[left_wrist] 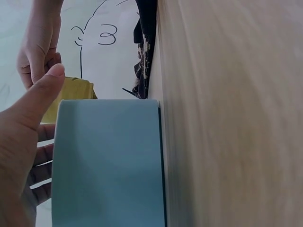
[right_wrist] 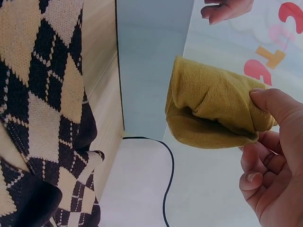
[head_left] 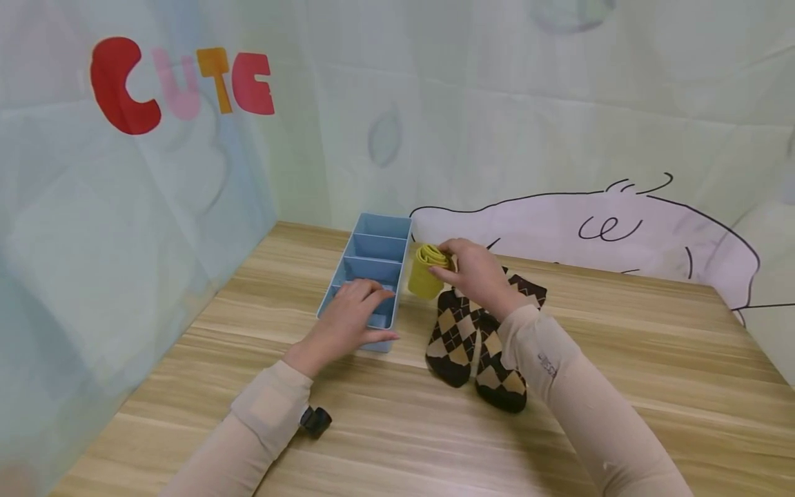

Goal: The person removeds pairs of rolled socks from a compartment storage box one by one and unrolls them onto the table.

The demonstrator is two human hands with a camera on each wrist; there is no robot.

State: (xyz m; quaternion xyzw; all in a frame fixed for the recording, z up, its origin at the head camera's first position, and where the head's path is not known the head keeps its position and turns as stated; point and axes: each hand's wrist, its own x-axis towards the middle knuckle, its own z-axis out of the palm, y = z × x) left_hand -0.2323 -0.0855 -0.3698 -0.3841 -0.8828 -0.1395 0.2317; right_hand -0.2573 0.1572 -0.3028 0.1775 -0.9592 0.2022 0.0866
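My right hand (head_left: 481, 276) pinches a rolled-up yellow sock (head_left: 426, 275) between thumb and fingers, holding it just right of the blue divided box (head_left: 384, 339). In the right wrist view the roll (right_wrist: 213, 104) shows ribbed fabric and an open fold, with the thumb pressing on its side. Over the near end of the box hovers my left hand (head_left: 348, 317), its thumb spread apart from the loosely bent fingers and nothing held between them. A pair of argyle socks (head_left: 456, 338), black, brown and tan, lies flat on the table under my right wrist.
The box is split into several compartments in a row. A small black object (head_left: 317, 421) shows beside my left wrist. Behind the wooden table (head_left: 397, 428) hangs a printed cloth backdrop (head_left: 559, 124), and another cloth wall stands along the left.
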